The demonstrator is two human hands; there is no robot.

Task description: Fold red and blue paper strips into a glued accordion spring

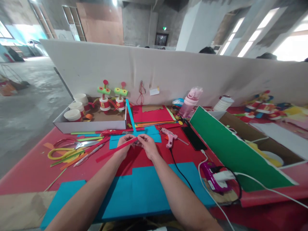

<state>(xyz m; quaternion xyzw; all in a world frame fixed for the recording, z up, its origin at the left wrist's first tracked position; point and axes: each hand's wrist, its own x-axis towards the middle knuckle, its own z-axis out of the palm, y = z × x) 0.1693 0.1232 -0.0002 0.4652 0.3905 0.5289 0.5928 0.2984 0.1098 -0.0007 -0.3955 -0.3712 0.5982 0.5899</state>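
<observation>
A red paper strip (109,154) slants down to the left across my left hand (125,145), its upper end at my fingertips. From the same spot a blue paper strip (131,115) rises away from me, so the two strips meet at an angle. My right hand (147,145) pinches that meeting point between thumb and finger. The fingers of my left hand are closed on the strips just beside it. Under my hands lie blue paper pieces (154,131) on the red table cover. A pink glue gun (170,136) rests to the right of my right hand.
Left lie yellow-handled scissors (64,153), a pen (88,155) and coloured strips. Behind is a white box (96,125) with paper-cup figures. Right are a phone (193,138), a purple power socket (213,178) with cables, a green-sided box (231,154) and a pink bottle (190,102).
</observation>
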